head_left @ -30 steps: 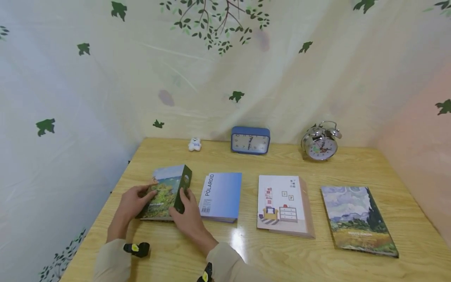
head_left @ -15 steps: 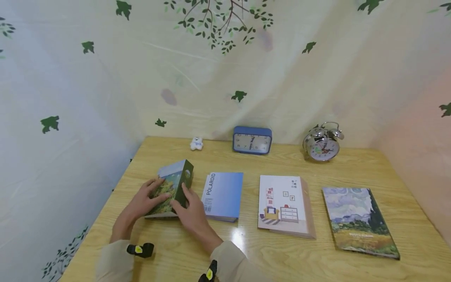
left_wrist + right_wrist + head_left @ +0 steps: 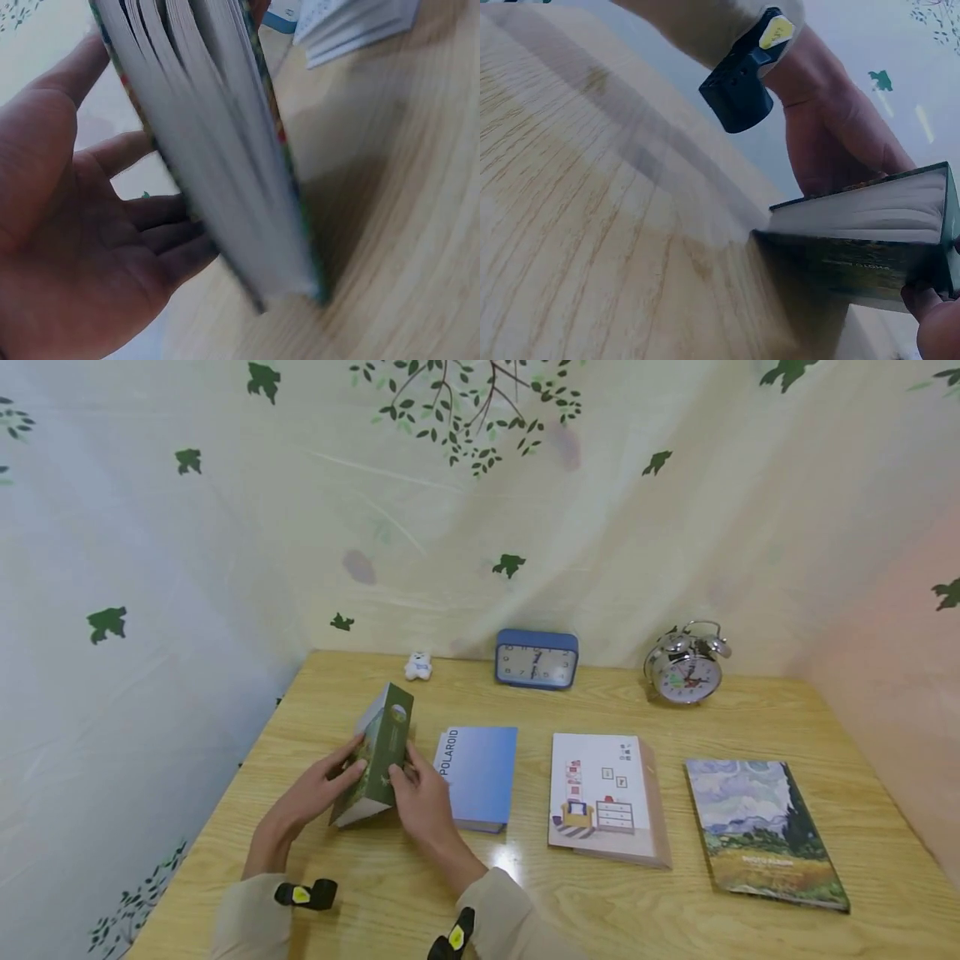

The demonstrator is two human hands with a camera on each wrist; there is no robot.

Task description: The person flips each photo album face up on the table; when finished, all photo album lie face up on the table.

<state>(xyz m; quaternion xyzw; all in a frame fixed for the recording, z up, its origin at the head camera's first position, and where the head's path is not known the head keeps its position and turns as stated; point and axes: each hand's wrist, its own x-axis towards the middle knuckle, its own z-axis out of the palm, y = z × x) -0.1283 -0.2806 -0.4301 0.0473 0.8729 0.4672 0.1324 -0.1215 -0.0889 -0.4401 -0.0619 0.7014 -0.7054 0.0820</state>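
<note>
A thick photo album (image 3: 378,752) with a green spine and landscape cover stands tilted up on the table, spine raised, page block visible in the left wrist view. My right hand (image 3: 427,802) pinches it at the spine, thumb on the spine and fingers on the far cover. Fairly straight fingers of my left hand (image 3: 311,797) rest against the other cover; the left wrist view shows this hand (image 3: 82,232) beside the closed pages. Just right of the album lies a blue POLAROID album (image 3: 480,777), partly behind my right hand.
Farther right lie a white album with a furniture drawing (image 3: 600,793) and a painted landscape album (image 3: 765,831). Along the back stand a small white bear figure (image 3: 418,666), a blue clock (image 3: 537,660) and a silver alarm clock (image 3: 686,668). Printed cloth (image 3: 450,527) hangs behind the table.
The green-spined album has gone from lying nearly flat to tilted up, its spine turning toward the head camera. My right fingers have moved round behind it; my left hand has followed the cover.
</note>
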